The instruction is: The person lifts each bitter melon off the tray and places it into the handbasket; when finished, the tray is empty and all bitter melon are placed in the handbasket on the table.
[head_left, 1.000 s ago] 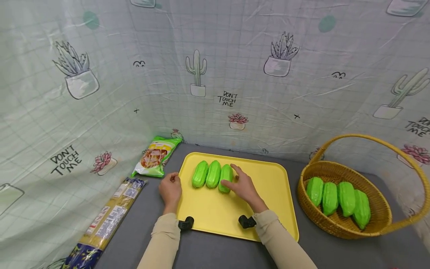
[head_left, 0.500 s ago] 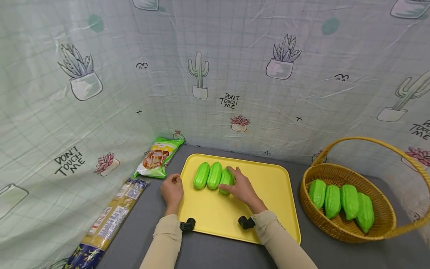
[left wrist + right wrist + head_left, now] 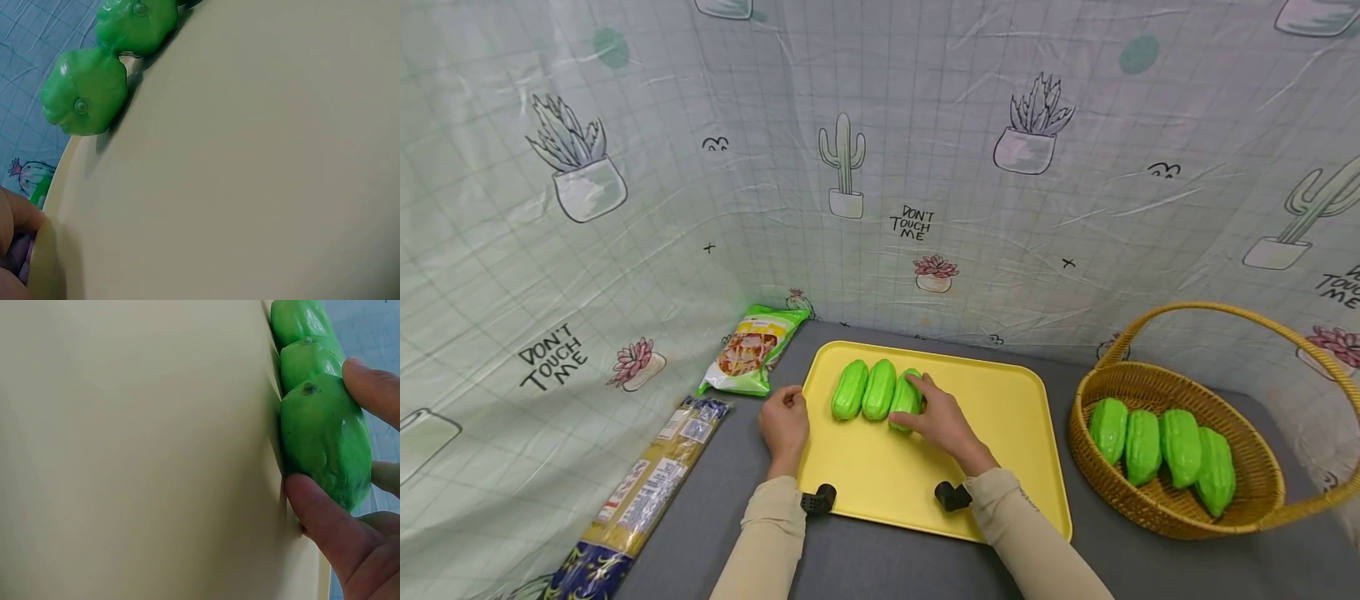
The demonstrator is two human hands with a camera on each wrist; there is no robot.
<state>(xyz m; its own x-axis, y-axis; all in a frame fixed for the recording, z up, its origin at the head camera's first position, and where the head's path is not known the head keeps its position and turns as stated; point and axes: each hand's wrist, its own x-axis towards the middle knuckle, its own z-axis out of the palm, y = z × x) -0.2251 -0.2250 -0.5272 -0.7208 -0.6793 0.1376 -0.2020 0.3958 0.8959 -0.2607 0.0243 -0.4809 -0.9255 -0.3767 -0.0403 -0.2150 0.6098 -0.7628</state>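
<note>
On the yellow tray (image 3: 865,475), three ribbed green gourds lie side by side, shiny and plastic-looking: a left gourd (image 3: 849,390), a middle gourd (image 3: 879,390) and a right gourd (image 3: 905,402). My right hand (image 3: 942,421) grips the right gourd, its thumb at the near end and fingers round the far side. In the right wrist view that gourd (image 3: 325,440) sits between thumb and fingers, close against its neighbour. My left hand (image 3: 785,423), fingers loosely curled and holding nothing, rests beside the tray's left rim; its fingertips are right at the rim (image 3: 53,219) in the left wrist view.
To the right stands a wicker basket (image 3: 1097,492) with a tall handle, holding several similar green gourds (image 3: 1180,448). A green food packet (image 3: 752,350) lies behind the left hand. A long packet of noodles (image 3: 647,492) lies at the left. A patterned curtain hangs behind the grey table.
My right hand has closed in from the right gourd's side, its thumb and fingers now round it. The left hand stays beside the rim, and the head view has shifted slightly.
</note>
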